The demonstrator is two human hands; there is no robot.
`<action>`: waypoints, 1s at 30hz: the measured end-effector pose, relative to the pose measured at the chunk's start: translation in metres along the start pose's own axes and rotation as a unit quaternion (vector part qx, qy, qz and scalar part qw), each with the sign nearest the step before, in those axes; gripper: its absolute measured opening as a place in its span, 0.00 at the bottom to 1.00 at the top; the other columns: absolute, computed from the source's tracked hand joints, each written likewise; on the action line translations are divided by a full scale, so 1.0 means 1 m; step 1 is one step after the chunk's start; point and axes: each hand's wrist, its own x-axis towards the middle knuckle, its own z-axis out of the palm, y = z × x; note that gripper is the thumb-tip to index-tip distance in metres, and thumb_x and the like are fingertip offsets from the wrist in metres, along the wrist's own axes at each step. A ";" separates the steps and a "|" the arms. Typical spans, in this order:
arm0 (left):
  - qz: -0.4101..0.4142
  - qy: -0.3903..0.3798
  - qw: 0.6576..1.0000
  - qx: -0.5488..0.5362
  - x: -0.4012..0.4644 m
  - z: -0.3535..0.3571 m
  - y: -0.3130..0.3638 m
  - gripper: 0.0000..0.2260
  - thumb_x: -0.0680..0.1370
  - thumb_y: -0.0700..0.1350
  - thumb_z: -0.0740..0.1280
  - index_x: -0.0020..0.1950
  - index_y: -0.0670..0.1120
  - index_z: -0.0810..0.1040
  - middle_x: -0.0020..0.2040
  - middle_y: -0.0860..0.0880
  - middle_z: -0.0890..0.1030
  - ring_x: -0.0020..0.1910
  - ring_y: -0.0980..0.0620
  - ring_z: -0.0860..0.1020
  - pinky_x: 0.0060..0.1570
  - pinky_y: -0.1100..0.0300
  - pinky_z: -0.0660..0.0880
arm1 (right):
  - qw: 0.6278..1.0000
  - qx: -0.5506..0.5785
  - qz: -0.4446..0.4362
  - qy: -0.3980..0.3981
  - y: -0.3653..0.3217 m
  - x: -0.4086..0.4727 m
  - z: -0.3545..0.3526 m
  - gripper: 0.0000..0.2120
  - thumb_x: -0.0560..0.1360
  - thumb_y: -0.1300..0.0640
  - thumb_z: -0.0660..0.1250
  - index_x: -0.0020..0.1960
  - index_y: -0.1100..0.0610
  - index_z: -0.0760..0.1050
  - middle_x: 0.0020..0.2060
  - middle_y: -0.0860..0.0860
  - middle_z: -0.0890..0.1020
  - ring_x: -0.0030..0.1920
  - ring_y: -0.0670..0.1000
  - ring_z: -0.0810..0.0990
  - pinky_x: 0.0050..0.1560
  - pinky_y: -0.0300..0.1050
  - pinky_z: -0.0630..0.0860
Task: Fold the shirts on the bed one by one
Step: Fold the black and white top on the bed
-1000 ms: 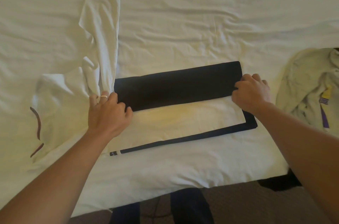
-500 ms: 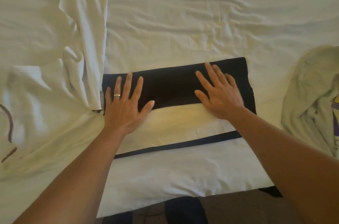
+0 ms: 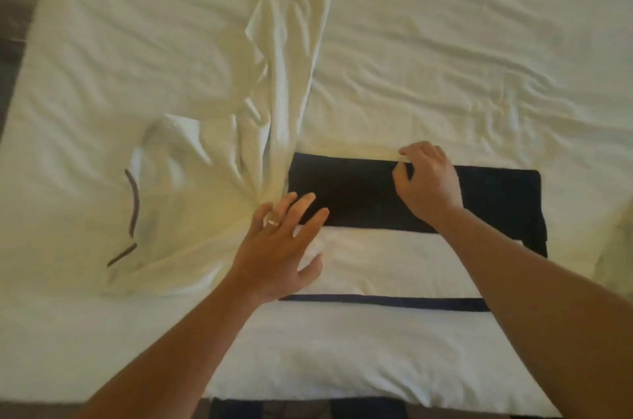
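Observation:
A folded black-and-white shirt [image 3: 394, 261] lies as a long band across the bed's near side, with its black part [image 3: 359, 192] on the far side. My left hand [image 3: 284, 247] rests flat with fingers spread on the shirt's left end, holding nothing. At the black part's far edge, my right hand [image 3: 428, 178] has its fingers curled, thumb and forefinger close together; whether they pinch the cloth is unclear. A crumpled white shirt [image 3: 212, 178] with dark trim lies left of the folded one, its long part stretching away from me.
The white bed sheet [image 3: 445, 58] is wrinkled and spreads far behind the shirts. A pale garment [image 3: 616, 247] shows at the right edge. The bed's near edge [image 3: 342, 391] runs along the bottom, with dark floor beyond the left edge.
My right hand lifted from lying flat on the black part and curled at its far edge. My left hand slid slightly toward the shirt's left end. The camera view shifted left.

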 end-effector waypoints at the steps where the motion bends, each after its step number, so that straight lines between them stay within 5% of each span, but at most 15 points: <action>1: -0.037 0.012 0.999 -0.002 -0.014 -0.001 -0.014 0.27 0.78 0.60 0.61 0.73 0.49 0.69 0.75 0.42 0.70 0.73 0.39 0.69 0.65 0.40 0.69 | 0.999 0.031 -0.002 -0.009 -0.025 0.017 0.005 0.15 0.80 0.57 0.63 0.62 0.62 0.78 0.58 0.56 0.81 0.58 0.57 0.78 0.58 0.48 0.75; 5: -0.209 0.022 0.978 0.006 -0.060 0.002 -0.074 0.26 0.78 0.60 0.59 0.71 0.46 0.73 0.73 0.42 0.71 0.70 0.37 0.71 0.60 0.42 0.67 | 0.987 0.143 0.065 -0.013 -0.112 0.085 0.020 0.12 0.79 0.56 0.63 0.60 0.58 0.79 0.53 0.50 0.80 0.51 0.51 0.78 0.48 0.38 0.70; 9: -0.290 -0.010 0.957 0.023 -0.085 0.018 -0.106 0.32 0.78 0.64 0.56 0.77 0.47 0.68 0.78 0.43 0.66 0.74 0.36 0.66 0.65 0.40 0.64 | 0.944 0.258 0.199 -0.047 -0.158 0.147 0.037 0.15 0.76 0.51 0.66 0.59 0.57 0.78 0.48 0.50 0.82 0.45 0.52 0.80 0.38 0.41 0.72; 15: -0.321 -0.025 0.947 -0.011 -0.086 0.037 -0.111 0.34 0.79 0.68 0.52 0.80 0.52 0.62 0.81 0.46 0.61 0.76 0.37 0.63 0.68 0.40 0.61 | 0.830 0.434 0.345 -0.055 -0.187 0.182 0.049 0.20 0.67 0.54 0.69 0.58 0.59 0.77 0.46 0.51 0.81 0.46 0.55 0.82 0.47 0.51 0.80; 18: -0.323 -0.030 0.946 -0.013 -0.086 0.035 -0.113 0.34 0.78 0.68 0.52 0.79 0.52 0.63 0.81 0.47 0.62 0.75 0.37 0.65 0.68 0.40 0.62 | 0.876 0.397 0.275 0.002 -0.206 0.171 0.043 0.08 0.73 0.60 0.68 0.51 0.59 0.77 0.42 0.50 0.81 0.44 0.50 0.82 0.46 0.49 0.81; 20: -0.327 -0.038 0.944 -0.024 -0.086 0.033 -0.113 0.34 0.78 0.69 0.52 0.80 0.53 0.62 0.81 0.48 0.62 0.76 0.38 0.64 0.69 0.41 0.60 | 0.926 0.341 0.163 0.001 -0.220 0.134 0.038 0.03 0.76 0.61 0.64 0.49 0.57 0.75 0.37 0.46 0.78 0.34 0.40 0.77 0.37 0.38 0.76; 24: -0.315 -0.043 0.947 -0.043 -0.084 0.023 -0.117 0.34 0.77 0.69 0.55 0.78 0.53 0.64 0.79 0.48 0.64 0.74 0.38 0.66 0.67 0.41 0.62 | 0.953 0.231 0.010 -0.195 -0.221 0.044 0.045 0.11 0.76 0.63 0.63 0.37 0.54 0.67 0.28 0.47 0.68 0.26 0.44 0.64 0.29 0.35 0.63; 27: -0.277 -0.035 0.959 -0.040 -0.082 0.007 -0.127 0.31 0.74 0.66 0.61 0.73 0.53 0.69 0.75 0.49 0.67 0.69 0.41 0.68 0.62 0.41 0.68 | 0.917 0.243 0.045 -0.313 -0.216 0.019 0.044 0.18 0.76 0.61 0.67 0.29 0.53 0.70 0.27 0.49 0.70 0.31 0.48 0.69 0.39 0.46 0.68; 30: -0.231 0.002 0.973 0.000 -0.090 -0.007 -0.142 0.27 0.74 0.61 0.65 0.70 0.50 0.73 0.72 0.47 0.70 0.66 0.40 0.72 0.58 0.43 0.68 | 0.912 0.330 0.144 -0.198 -0.222 0.032 0.039 0.17 0.78 0.53 0.68 0.32 0.56 0.76 0.30 0.52 0.76 0.33 0.51 0.74 0.39 0.47 0.71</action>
